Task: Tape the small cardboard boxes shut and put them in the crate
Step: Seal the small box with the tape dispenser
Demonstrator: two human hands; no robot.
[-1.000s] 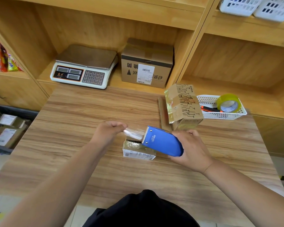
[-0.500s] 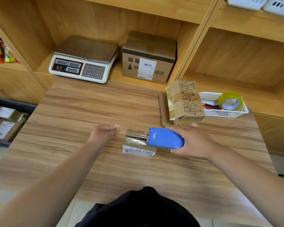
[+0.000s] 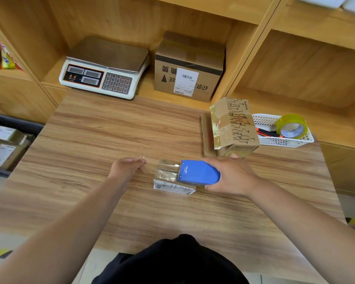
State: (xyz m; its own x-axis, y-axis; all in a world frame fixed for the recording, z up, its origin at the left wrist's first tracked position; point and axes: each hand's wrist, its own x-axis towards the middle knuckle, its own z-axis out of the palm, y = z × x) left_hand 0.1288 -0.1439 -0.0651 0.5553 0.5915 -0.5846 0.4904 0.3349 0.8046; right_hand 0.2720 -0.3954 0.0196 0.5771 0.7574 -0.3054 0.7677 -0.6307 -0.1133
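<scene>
Our left hand pinches the clear tape taut. Our right hand grips the blue dispenser atop the small box, mid-table. We should drag low along the seam. We count one dispenser, one printed box and one crate.

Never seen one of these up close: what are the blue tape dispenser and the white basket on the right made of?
Blue tape dispenser, gripped by the right hand: probably moulded plastic, going by its smooth, even-coloured shell with a soft sheen. White basket: also likely plastic, judging by its thin, uniform lattice walls.
</scene>
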